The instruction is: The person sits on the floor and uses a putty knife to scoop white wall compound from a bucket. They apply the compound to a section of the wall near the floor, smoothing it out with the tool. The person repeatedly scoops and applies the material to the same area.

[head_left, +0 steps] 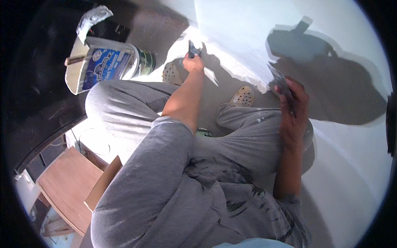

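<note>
My left hand (193, 63) reaches far forward, closed round a flat dark tool (194, 48) that looks like a scraper. Its edge is lost in the bright light by the foot of the wall. On the right, my other hand (295, 97) grips a putty knife (279, 75), its thin greyish blade pointing toward the pale wall (244, 29). Whether that blade touches the wall, I cannot tell. Whitish smears show on it. Both hands are apart, ahead of my bent knees.
A cut-open white container (74, 78) with a blue label (101, 68) leans at the left, a wooden stick (76, 60) poking out. Beside it stands a green bucket (145, 62). Brown boards (68, 180) lie behind at lower left. Beige clogs (243, 96) are on my feet.
</note>
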The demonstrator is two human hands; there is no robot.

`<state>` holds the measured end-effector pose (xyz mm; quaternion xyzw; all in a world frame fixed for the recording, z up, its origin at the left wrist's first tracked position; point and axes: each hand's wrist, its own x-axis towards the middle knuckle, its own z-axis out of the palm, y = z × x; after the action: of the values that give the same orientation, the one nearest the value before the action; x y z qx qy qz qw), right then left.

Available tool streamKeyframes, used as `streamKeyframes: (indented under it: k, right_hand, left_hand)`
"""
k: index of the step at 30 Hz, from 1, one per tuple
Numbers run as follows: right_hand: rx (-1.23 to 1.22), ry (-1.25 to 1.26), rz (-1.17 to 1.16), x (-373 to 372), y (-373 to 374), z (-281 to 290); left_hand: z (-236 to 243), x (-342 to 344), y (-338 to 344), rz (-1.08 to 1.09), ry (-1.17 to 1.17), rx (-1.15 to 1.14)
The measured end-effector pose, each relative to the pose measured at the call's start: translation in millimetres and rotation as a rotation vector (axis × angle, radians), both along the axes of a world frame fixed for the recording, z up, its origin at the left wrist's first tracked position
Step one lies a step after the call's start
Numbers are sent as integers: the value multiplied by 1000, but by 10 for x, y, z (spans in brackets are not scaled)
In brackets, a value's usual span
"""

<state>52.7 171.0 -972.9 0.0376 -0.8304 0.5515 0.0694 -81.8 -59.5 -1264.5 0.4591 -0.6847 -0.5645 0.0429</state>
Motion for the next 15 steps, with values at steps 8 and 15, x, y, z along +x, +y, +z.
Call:
streamKeyframes:
  k: [8,15]
  right_hand:
    - [29,-72,18,-63,-34,-145]
    - [125,-68,93,-147,-54,-197]
  left_hand:
    - [-461,-128,134,-118,103,15]
    - [-349,-250,160,-139,-4,105]
